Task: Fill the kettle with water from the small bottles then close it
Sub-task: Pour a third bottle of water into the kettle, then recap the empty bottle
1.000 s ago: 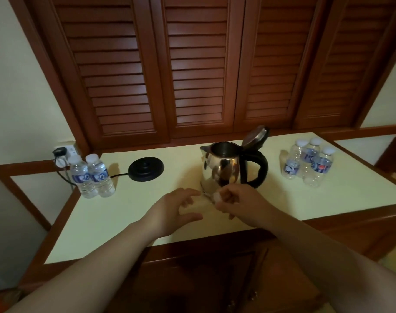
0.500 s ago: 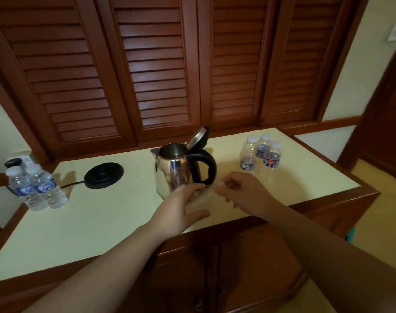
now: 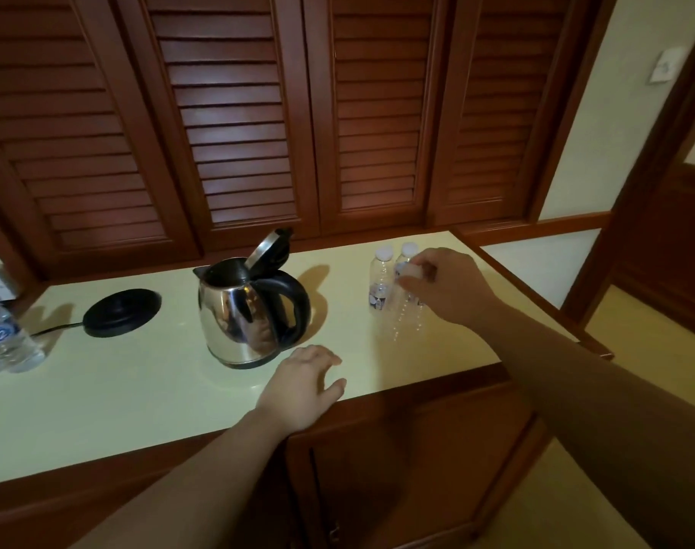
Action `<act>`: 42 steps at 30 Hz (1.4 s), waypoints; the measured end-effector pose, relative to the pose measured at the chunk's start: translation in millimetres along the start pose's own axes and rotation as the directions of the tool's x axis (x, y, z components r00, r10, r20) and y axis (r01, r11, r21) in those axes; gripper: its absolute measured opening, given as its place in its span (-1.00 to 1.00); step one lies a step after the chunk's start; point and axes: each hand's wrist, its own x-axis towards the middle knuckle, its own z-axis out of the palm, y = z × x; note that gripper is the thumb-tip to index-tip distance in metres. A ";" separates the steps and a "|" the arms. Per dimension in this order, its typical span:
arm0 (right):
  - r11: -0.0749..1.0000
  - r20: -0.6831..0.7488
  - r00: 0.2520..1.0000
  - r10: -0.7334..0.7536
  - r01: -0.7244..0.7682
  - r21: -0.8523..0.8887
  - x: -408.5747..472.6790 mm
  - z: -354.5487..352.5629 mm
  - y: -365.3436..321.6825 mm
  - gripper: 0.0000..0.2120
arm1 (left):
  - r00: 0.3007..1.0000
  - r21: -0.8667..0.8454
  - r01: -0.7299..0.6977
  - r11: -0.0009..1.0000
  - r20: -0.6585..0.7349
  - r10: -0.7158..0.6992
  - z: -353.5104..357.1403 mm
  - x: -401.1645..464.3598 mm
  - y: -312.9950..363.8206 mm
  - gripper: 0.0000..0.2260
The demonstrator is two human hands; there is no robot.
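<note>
Now setting an emptied bottle [image 3: 407, 311] among the empties; right hand [image 3: 448, 287] pinching its cap, left hand [image 3: 302, 384] released, relaxed, empty; kettle [image 3: 238, 311] lid up.

R hand [image 3: 450, 285] covers most of the bottle cluster [image 3: 381, 283] behind it, count unclear. Held bottle [image 3: 407, 311] blurred, cap state can't tell. Far L of L hand [image 3: 302, 384]: bottles [image 3: 3, 338] cut by frame edge.

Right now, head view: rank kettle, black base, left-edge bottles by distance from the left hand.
From the left hand:
1. kettle, just beyond it, lid open.
2. black base, farther left, behind.
3. left-edge bottles, at the counter's far left.
</note>
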 end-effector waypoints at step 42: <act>0.974 0.325 0.928 -0.184 0.216 -0.067 -72.6 190.8 -158.8 -0.58 | 0.998 -0.030 0.065 0.997 -0.021 -0.065 -116.2 -115.8 -138.6 -0.56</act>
